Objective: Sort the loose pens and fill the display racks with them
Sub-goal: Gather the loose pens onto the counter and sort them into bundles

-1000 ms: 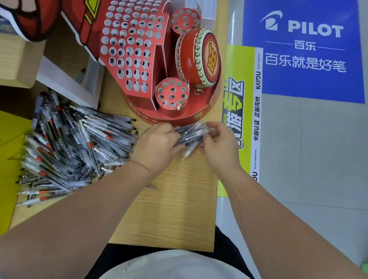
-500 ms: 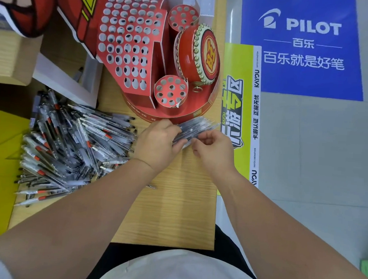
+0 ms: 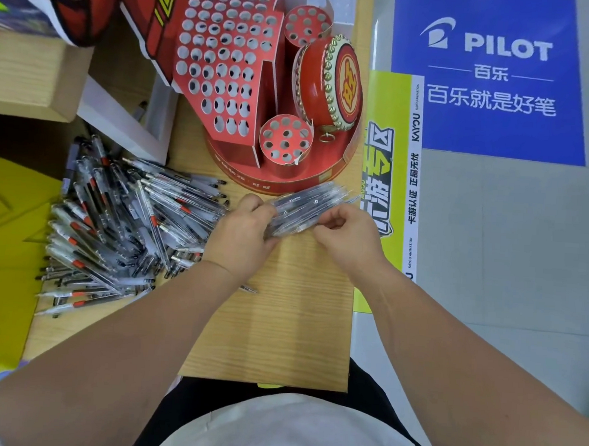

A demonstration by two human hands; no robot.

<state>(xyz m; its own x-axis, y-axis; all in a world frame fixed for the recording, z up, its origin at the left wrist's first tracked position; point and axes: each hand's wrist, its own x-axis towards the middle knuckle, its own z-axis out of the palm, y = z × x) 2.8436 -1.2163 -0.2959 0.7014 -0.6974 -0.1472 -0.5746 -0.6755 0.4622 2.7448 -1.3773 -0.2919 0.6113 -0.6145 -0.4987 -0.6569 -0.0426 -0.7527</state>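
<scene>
A bundle of clear wrapped pens (image 3: 308,206) lies slanted between both hands, just in front of the red display rack (image 3: 227,63). My left hand (image 3: 242,235) grips the bundle's left end. My right hand (image 3: 346,234) pinches pens at the bundle's lower right side. A big pile of loose pens (image 3: 120,222) with red and black parts covers the table's left side. The rack's holes look empty, as do those of the small round holder (image 3: 285,140) at its front.
A red drum decoration (image 3: 331,83) stands on the rack's round base. A second round holder (image 3: 308,21) sits behind it. A white tray edge (image 3: 120,119) lies left of the rack. Yellow board (image 3: 7,212) borders the wooden table (image 3: 280,325); floor signs lie right.
The bundle has stayed between both hands and turned slightly flatter. My right hand shifted a little down along its lower edge. The pile and rack are unchanged.
</scene>
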